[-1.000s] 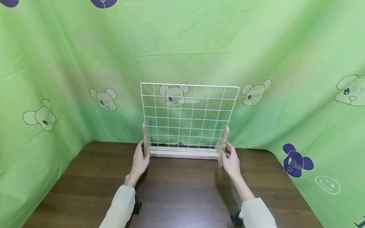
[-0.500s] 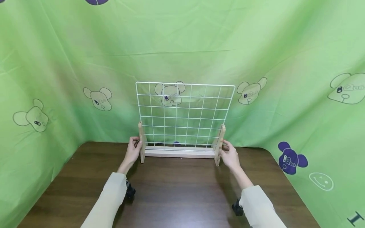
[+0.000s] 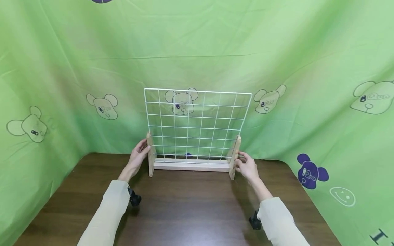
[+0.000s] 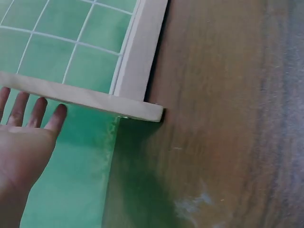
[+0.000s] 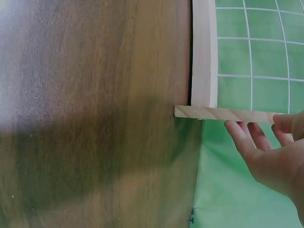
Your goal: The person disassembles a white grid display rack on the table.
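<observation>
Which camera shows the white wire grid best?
The head view: it shows the whole white rectangular wire grid, standing in its pale wooden stand. The left wrist view catches only the grid's lower left corner, and the right wrist view only its lower right.

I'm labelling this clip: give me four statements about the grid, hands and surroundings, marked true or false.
1. The white wire grid rises from between two wooden side pieces. True.
2. Both hands hold the grid's top edge. False: the left hand touches the left side piece, the right hand the right side piece.
3. The table has a brown surface. True.
4. The backdrop is red. False: it's green cloth with cartoon prints.
</observation>
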The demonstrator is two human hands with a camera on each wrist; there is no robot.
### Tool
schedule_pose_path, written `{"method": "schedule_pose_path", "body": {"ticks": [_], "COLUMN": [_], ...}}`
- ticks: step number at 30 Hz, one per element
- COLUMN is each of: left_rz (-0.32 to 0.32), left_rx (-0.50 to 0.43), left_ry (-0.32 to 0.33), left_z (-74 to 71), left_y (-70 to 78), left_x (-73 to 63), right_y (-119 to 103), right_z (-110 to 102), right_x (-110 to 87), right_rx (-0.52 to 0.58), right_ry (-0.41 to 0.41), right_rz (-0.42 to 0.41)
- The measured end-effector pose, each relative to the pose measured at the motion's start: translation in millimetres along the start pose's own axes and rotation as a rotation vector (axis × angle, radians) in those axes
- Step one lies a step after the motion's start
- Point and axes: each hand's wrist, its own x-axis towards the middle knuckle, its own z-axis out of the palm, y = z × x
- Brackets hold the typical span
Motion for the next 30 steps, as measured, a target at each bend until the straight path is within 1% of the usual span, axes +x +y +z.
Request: {"method": "schedule_pose_path", "body": {"ticks": [5,8,11,17,24,27,30], "left_rz": [-0.076,-0.106,-0.126,-0.137,-0.144,-0.150,-0.156], "left_rx": [-0.063,-0.110,-0.148,-0.192,-0.191,-0.186,-0.184], "left_ry": [0.047,0.076,0.084,0.072,0.084,0.082,0.073], "left_z": [0.1,0.1,-0.5,-0.2,0.5,0.7,0.5], "left_y": [7.8,10.1,11.6,13.4,14.9,16.7,19.6], "left_x": [4.0,6.3,7.4,7.7,6.1,4.3,1.0], "right_y": [-1.4,-1.3,-0.8,-0.9,-3.0,-4.6,-6.3], "right_z": [-4.4,-5.9,-5.9,-4.1,-4.4,-6.5,-9.4], "right_x": [1.7,3.8,5.3,5.9,6.4,7.9,11.3], "right_rx": [0.068,0.093,0.097,0.095,0.113,0.162,0.257], "right_ry": [-0.036,-0.044,-0.046,-0.032,-0.025,-0.034,-0.070], "right_rz": [0.014,0.033,0.044,0.055,0.073,0.114,0.176]}}
